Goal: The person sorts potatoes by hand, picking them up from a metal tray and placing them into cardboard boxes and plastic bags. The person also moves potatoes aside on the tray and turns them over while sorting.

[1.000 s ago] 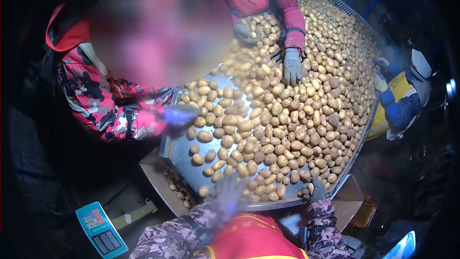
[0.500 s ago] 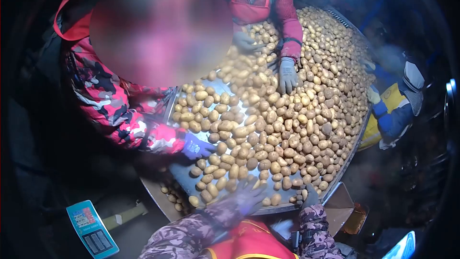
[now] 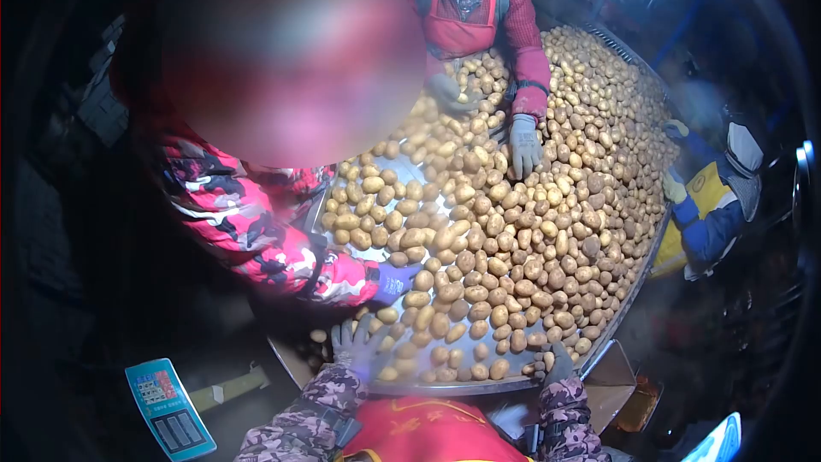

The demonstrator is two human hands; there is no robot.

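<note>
- Potatoes (image 3: 547,248) heap across our metal worktop (image 3: 466,388), thinning toward the near rim.
- Our left hand (image 3: 357,345) spreads wide fingers at the near-left edge; a low palm should guide gently.
- Our right hand (image 3: 559,364) sits by potatoes; its grip we cannot tell.

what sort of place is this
Likely a produce sorting or packing station: loose potatoes heaped across a metal table, with what looks like a teal scale console nearby.
</note>
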